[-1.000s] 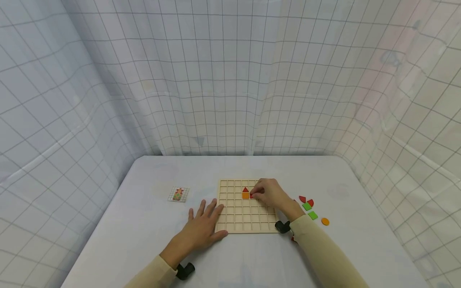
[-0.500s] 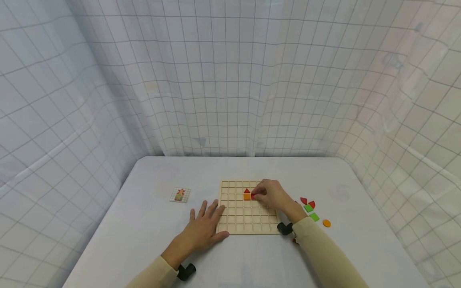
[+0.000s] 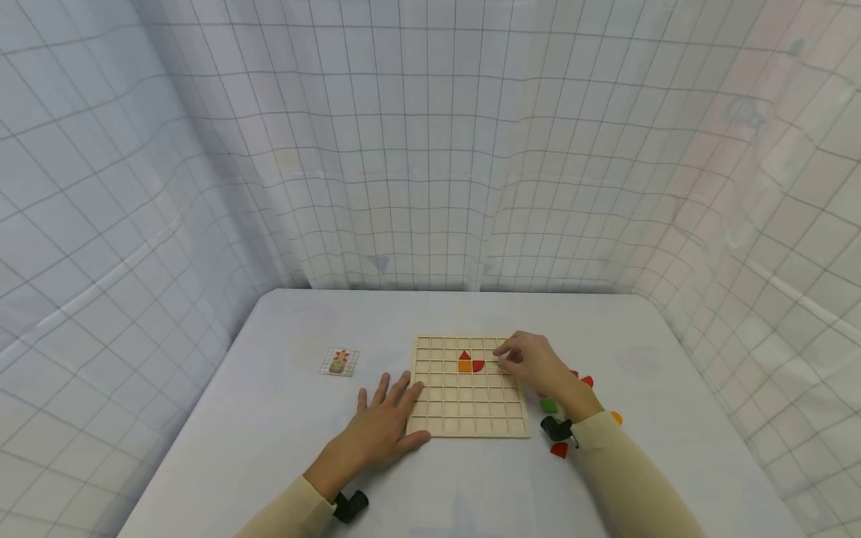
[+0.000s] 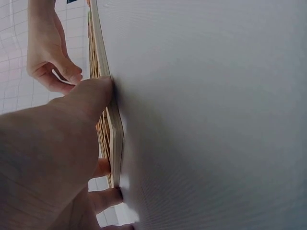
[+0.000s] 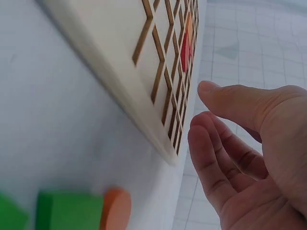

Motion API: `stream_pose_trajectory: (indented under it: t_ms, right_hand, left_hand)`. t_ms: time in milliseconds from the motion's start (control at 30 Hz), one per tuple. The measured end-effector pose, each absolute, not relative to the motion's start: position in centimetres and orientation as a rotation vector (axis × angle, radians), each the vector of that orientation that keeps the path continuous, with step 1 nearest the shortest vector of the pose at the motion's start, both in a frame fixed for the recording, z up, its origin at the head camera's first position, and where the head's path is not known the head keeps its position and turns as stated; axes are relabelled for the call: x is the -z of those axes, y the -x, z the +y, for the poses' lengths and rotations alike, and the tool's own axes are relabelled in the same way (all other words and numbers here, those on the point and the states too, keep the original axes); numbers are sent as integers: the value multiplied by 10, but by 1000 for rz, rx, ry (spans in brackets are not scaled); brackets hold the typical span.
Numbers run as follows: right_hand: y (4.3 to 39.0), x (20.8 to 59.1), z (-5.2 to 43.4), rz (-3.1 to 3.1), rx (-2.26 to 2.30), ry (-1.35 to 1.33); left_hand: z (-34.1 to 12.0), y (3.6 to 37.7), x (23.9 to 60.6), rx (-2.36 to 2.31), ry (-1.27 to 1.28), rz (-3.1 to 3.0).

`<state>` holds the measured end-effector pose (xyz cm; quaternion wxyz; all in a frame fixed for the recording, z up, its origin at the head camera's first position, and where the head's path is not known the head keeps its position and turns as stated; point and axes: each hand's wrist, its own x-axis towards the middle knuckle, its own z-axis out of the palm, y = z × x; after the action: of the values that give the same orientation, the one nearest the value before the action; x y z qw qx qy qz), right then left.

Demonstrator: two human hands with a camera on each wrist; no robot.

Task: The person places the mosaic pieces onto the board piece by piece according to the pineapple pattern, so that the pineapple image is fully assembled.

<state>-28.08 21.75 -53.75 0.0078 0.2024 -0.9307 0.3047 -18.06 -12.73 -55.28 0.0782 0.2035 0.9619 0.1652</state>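
Over the board's right edge, right hand is hovering, fingers loosely curled, grasping nothing. Red quarter-round piece is sitting in a cell beside the orange square. Left hand is lying flat, fingers straight, pressing the board's left edge.

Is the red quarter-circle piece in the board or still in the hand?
In the board: the red piece sits beside the orange square; the right hand holds nothing.

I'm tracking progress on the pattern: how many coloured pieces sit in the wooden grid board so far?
3. A red triangle, an orange square directly below it, and a red quarter-round piece right of the square. The right hand covers some of the board's right-hand cells, so another could be hidden.
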Motion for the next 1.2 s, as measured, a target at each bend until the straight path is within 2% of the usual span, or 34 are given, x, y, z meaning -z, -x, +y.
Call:
stream_pose_trajectory:
  t_ms: [600, 1200]
  right_hand:
    - [268, 537, 295, -2942, -825, -453]
    - [255, 543, 338, -3025, -789, -336]
  left_hand:
    - [-127, 179, 551, -483, -615, 2880]
    - [-126, 177, 547, -476, -594, 2876]
